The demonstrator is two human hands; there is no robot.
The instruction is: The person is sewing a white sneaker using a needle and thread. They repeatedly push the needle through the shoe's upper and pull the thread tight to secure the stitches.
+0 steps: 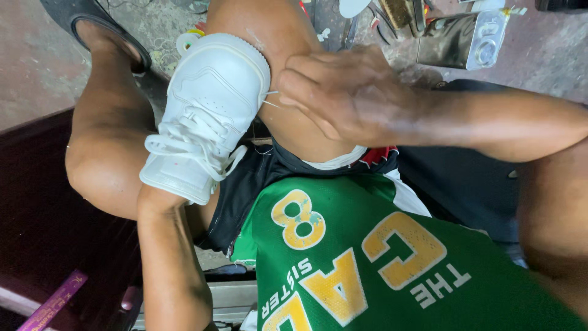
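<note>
A white lace-up sneaker [205,116] is wedged between my knees, toe pointing away from me. My left hand is hidden inside the shoe; only the wrist [160,205] shows at its opening. My right hand [343,92] rests against my right knee beside the shoe's toe, fingers pinched on a thin needle [270,98] with pale thread at the sole edge.
A shiny metal tin [462,38] and several small tools lie on the concrete floor beyond my knees. A black sandal [92,24] is on my left foot at the top left. A dark wooden bench [43,227] lies at the left.
</note>
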